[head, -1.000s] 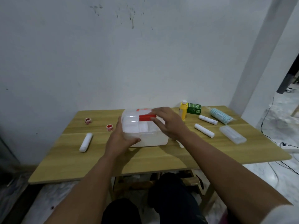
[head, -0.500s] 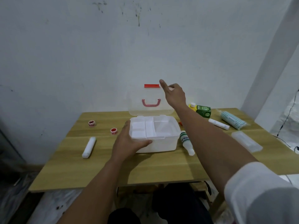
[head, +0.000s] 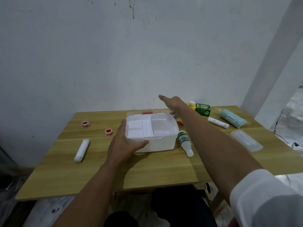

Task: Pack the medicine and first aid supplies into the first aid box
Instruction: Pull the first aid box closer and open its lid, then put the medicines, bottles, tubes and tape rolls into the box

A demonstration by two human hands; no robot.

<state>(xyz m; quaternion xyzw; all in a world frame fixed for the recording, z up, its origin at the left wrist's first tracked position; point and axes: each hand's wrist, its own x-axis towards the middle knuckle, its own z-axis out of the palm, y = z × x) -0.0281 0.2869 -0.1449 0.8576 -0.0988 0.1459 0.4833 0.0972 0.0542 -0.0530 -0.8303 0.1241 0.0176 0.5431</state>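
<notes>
The white first aid box (head: 161, 144) stands open in the middle of the wooden table (head: 157, 171), its lid laid back flat behind it and a divided tray showing inside. My left hand (head: 126, 143) grips the box's front left corner. My right hand (head: 173, 104) reaches past the box's far right corner, fingers spread and empty. A white bottle with a green label (head: 184, 141) lies just right of the box. Left of the box lie a white bandage roll (head: 82, 149) and two red tape rolls (head: 109, 132).
At the back right are a yellow bottle (head: 191, 104), a green carton (head: 203, 109), a second white roll (head: 218, 122), a pack of blue striped masks (head: 232, 118) and a clear flat case (head: 246, 140). A white wall stands right behind the table.
The lid went from shut to upright to fully back and flat. My right hand swung it open and let go; my left hand stayed on the box.
</notes>
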